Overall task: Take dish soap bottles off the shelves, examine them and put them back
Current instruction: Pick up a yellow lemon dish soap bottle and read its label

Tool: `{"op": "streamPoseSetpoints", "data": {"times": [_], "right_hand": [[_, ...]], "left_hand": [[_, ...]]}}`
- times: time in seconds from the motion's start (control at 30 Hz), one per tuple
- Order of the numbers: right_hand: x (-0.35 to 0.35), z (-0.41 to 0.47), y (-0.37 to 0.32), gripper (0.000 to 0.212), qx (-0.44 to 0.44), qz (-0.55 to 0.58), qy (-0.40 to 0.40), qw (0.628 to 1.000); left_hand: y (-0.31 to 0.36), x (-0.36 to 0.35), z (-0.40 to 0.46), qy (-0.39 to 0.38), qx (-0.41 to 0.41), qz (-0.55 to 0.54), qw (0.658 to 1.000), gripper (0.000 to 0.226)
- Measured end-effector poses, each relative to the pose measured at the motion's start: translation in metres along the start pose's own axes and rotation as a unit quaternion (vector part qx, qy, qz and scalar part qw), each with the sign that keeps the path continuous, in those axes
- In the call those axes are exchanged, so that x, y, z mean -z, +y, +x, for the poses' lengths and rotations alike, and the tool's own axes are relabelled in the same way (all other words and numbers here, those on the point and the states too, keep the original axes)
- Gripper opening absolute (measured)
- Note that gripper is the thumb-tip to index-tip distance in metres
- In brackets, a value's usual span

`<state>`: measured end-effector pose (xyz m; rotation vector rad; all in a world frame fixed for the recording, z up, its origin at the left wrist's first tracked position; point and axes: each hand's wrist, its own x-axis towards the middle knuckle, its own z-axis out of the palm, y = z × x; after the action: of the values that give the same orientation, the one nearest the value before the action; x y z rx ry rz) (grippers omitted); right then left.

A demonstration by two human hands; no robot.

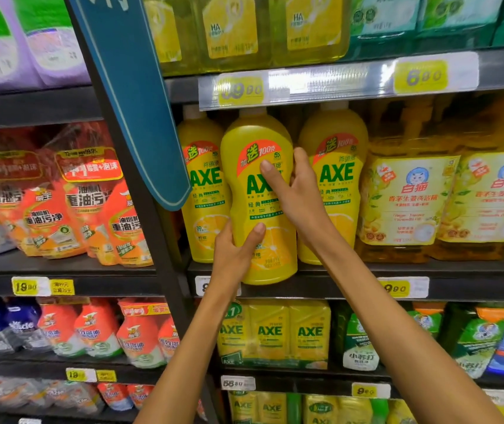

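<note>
A yellow AXE dish soap bottle (256,166) stands out in front of the middle shelf (351,270), its base past the shelf's front edge. My left hand (233,249) grips its lower part, thumb across the lemon picture. My right hand (293,191) holds its right side higher up, thumb lying over the AXE label and fingers wrapped behind. Two matching AXE bottles stand on the shelf, one on the left (203,185) and one on the right (336,179). The held bottle's cap is hidden behind the price strip above.
Large amber jugs (409,194) with cat labels fill the shelf's right. A dark blue sign (131,96) hangs along the upright post. Orange refill pouches (70,203) fill the left bay. More AXE packs (272,332) sit one shelf lower. Yellow price tags line the shelf edges.
</note>
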<state>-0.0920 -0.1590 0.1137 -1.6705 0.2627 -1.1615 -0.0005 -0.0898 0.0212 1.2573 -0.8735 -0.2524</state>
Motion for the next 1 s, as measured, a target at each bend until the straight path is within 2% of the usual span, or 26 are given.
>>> {"op": "streamPoseSetpoints", "data": {"times": [0.13, 0.17, 0.27, 0.4, 0.47, 0.6, 0.7, 0.87, 1.0], "right_hand": [[0.001, 0.001, 0.012, 0.022, 0.016, 0.004, 0.000, 1.000], [0.001, 0.000, 0.015, 0.029, 0.011, 0.005, -0.003, 1.000], [0.003, -0.006, 0.025, 0.067, -0.021, -0.021, -0.011, 0.999], [0.007, -0.023, 0.041, 0.089, -0.003, -0.077, -0.017, 0.997], [0.008, -0.025, 0.043, 0.090, 0.008, -0.092, -0.012, 0.996], [0.009, -0.023, 0.042, 0.089, 0.017, -0.128, -0.011, 0.992], [0.008, -0.024, 0.042, 0.089, 0.035, -0.186, 0.007, 0.982], [0.001, -0.031, 0.047, 0.081, 0.102, -0.369, 0.057, 0.922], [-0.002, -0.034, 0.050, 0.081, 0.112, -0.407, 0.057, 0.905]], "left_hand": [[-0.004, 0.001, 0.005, -0.014, -0.007, 0.007, 1.000, 0.046], [-0.005, 0.002, 0.005, -0.015, -0.009, 0.013, 1.000, 0.050], [-0.003, 0.001, 0.004, 0.003, -0.023, 0.052, 0.998, 0.066], [0.001, -0.001, 0.000, 0.057, -0.070, 0.185, 0.978, 0.067], [0.001, -0.002, -0.003, 0.073, -0.081, 0.235, 0.966, 0.071], [-0.009, -0.002, -0.022, 0.051, -0.087, 0.281, 0.955, 0.095], [-0.014, -0.004, -0.030, 0.067, -0.079, 0.284, 0.953, 0.096], [-0.018, -0.015, -0.024, 0.113, -0.084, 0.338, 0.930, 0.099], [-0.019, -0.014, -0.015, 0.111, -0.075, 0.399, 0.907, 0.098]]}}
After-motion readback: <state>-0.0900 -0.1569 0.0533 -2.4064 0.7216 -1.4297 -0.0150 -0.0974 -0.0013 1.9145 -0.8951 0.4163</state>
